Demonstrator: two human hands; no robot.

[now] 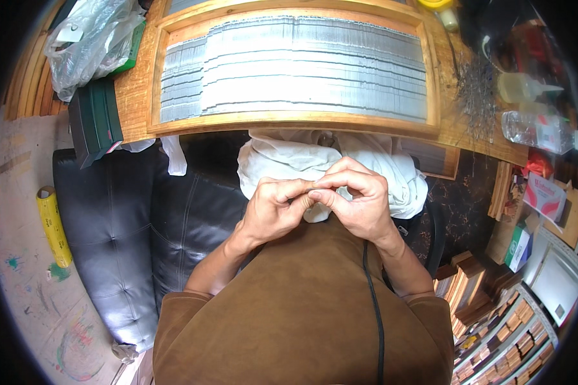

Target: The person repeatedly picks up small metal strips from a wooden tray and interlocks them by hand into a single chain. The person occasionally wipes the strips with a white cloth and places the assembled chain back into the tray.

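Close in front of my brown shirt, my left hand (271, 208) and my right hand (364, 204) meet at the fingertips. Both are closed in a pinch with thumb against forefinger. Whatever lies between them is too small and hidden to name. Below and beyond the hands, a bunched white cloth (408, 192) hangs over my lap. Past it, on the wooden table, stands a shallow wooden tray (289, 120) packed with rows of thin grey metal-like strips (315, 70). Neither hand touches the tray.
A pile of thin dark wires or pins (475, 96) lies on the table's right side, near clear plastic bottles (536, 131). At the left are a plastic bag (87, 48) and a dark green box (96, 122). A black tufted sofa (119, 237) stands left of me.
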